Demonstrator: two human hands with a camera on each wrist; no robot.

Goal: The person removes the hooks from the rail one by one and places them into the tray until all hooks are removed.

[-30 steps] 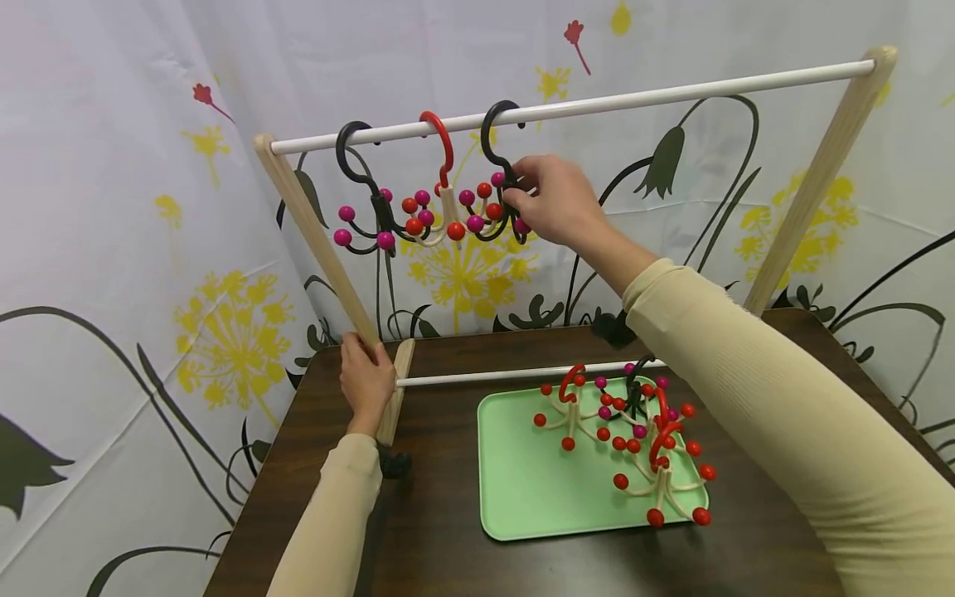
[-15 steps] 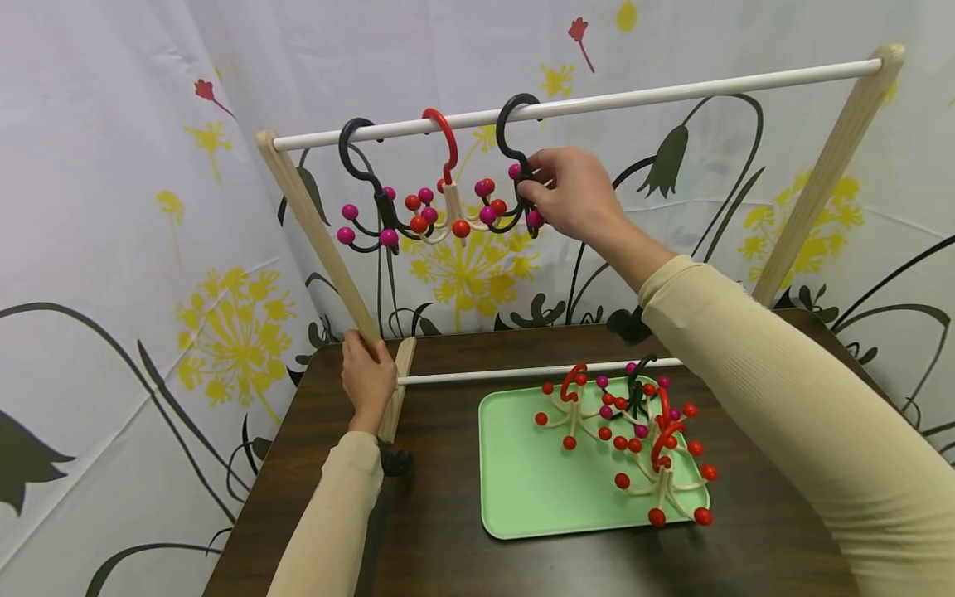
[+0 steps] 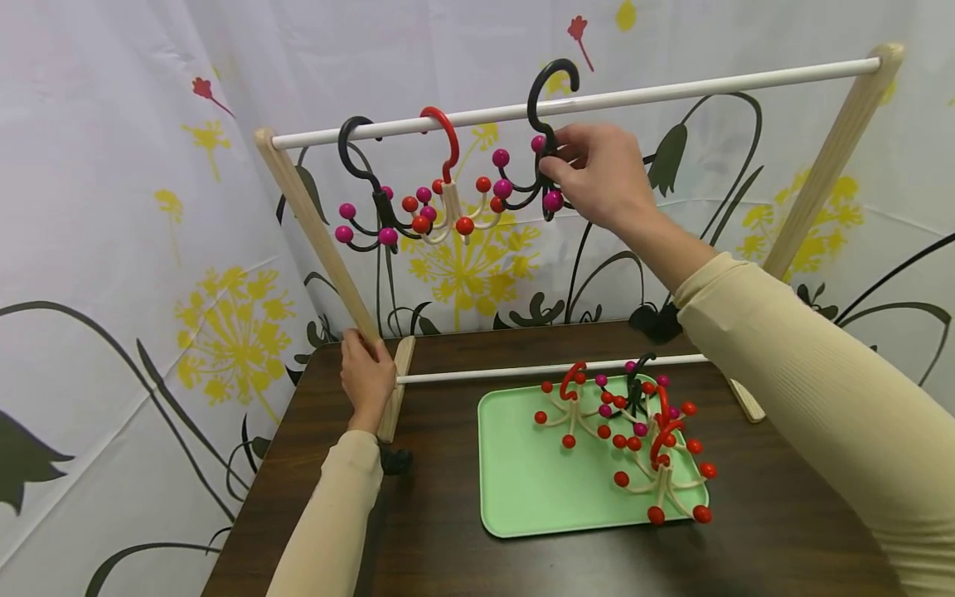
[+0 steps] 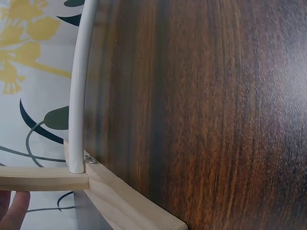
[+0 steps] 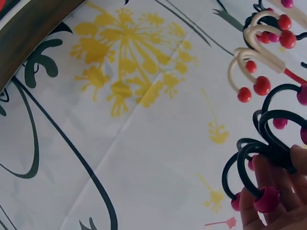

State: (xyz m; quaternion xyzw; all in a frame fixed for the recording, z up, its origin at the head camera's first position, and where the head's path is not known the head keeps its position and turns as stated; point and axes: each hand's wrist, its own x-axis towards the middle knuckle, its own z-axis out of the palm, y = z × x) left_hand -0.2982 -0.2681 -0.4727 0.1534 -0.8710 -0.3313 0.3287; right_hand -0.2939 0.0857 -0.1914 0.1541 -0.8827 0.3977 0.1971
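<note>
Up at the white rod (image 3: 709,86), my right hand (image 3: 600,174) pinches a black hook hanger (image 3: 534,104) by its stem, below the hook. Its curved arms end in magenta balls. The hook's tip stands above the rod, and its curve overlaps the rod in the head view. In the right wrist view, fingers (image 5: 283,191) close round the hub of this black hanger (image 5: 276,154). To its left, a red-hooked cream hanger (image 3: 451,203) and another black hanger (image 3: 382,207) hang on the rod. My left hand (image 3: 366,377) grips the rack's wooden upright (image 3: 317,236) near its foot.
On the dark wooden table (image 3: 433,514) lies a green tray (image 3: 537,497) with several hangers, among them a red-hooked one (image 3: 572,406) and a black one (image 3: 634,394). A lower white rod (image 3: 477,376) runs behind the tray. A flowered curtain (image 3: 112,207) hangs behind.
My right hand has moved right and up with the black hanger, lifting its hook from resting over the rod to tip above it. The left hand has stayed on the upright.
</note>
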